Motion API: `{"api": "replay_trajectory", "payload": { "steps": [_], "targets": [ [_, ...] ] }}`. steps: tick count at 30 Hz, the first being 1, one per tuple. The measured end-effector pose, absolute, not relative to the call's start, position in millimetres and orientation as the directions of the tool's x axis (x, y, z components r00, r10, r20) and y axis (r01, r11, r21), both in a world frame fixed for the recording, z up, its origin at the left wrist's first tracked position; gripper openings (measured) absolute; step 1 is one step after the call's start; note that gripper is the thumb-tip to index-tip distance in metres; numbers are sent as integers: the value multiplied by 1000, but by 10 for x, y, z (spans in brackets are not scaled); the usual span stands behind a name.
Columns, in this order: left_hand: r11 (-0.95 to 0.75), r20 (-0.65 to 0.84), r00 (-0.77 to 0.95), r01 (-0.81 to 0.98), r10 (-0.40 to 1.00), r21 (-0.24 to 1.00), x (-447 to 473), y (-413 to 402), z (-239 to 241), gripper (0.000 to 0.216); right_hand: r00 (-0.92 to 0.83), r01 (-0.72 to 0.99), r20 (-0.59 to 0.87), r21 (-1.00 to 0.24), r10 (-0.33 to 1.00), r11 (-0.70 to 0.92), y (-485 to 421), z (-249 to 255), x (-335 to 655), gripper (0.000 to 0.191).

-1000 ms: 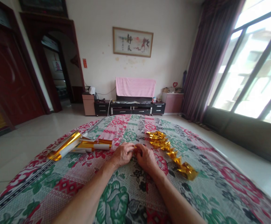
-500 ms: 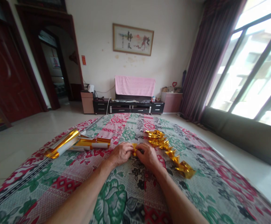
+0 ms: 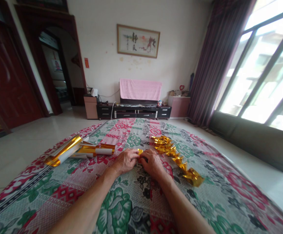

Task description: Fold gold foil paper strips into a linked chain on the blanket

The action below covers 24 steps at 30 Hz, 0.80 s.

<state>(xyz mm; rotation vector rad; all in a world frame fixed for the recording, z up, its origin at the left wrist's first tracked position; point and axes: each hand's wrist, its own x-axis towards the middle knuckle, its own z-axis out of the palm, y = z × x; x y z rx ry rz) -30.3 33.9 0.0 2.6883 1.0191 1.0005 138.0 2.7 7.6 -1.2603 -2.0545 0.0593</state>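
Note:
A small piece of gold foil paper (image 3: 140,151) shows between my two hands, mostly covered by the fingers. My left hand (image 3: 127,160) pinches it from the left, its fingers bent and pressed together. From the other side my right hand (image 3: 151,161) closes on the same piece, the thumb against the left fingertips. Just right of my right hand lies a row of folded gold foil pieces (image 3: 170,152), running toward me. Left of my left hand rest curled gold foil sheets (image 3: 68,149) with white backs.
A flowered cloth (image 3: 118,208) covers the round surface under my hands. Beyond it stand a low black TV cabinet (image 3: 136,114) and a television under a pink towel (image 3: 140,89). A purple curtain (image 3: 205,71) and windows are at the right, doorways at the left.
The fingers have drawn in over the gold foil piece, so less of it shows between them. My right thumb has shifted slightly left.

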Motion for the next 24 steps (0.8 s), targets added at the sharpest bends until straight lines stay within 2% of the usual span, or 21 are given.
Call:
{"api": "replay_trajectory", "payload": {
  "steps": [7,12,17,24],
  "targets": [
    [-811,550,606,514,574,279,-297,315,48,30,-303,752,546,-366,781,548,13,90,1358,19],
    [-805,536,602,482,592,346,-322,327,74,33,-330,758,535,-342,778,556,15,83,1356,22],
    [-793,500,615,468,609,390,-378,340,98,31,-326,769,531,-332,782,546,-2,102,1341,18],
    [-761,473,597,514,648,395,-459,394,58,47,-301,769,557,-339,774,542,-14,103,1320,15]
  ]
}}
